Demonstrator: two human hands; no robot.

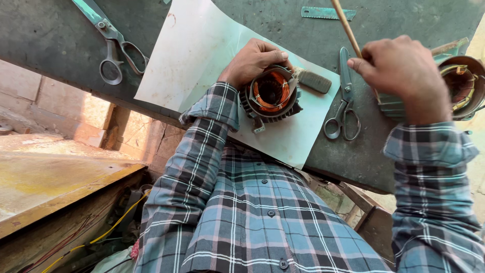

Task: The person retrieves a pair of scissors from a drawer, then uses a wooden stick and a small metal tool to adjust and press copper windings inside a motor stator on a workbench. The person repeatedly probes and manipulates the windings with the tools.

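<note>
A dark finned motor stator (271,96) with copper windings inside rests on a pale sheet of paper (192,55) on the dark workbench (50,40). My left hand (251,60) grips the stator's upper left rim. My right hand (404,73) is raised to the right of it, fingers closed on a thin wooden stick (345,23) that points up and away. A small dark brush-like block (313,81) lies just right of the stator.
Small scissors (344,96) lie between the stator and my right hand. Large shears (113,45) lie at the upper left. A second wound stator (462,83) sits at the right edge. A green blade strip (327,13) lies at the far side. A wooden plank (45,172) lies below left.
</note>
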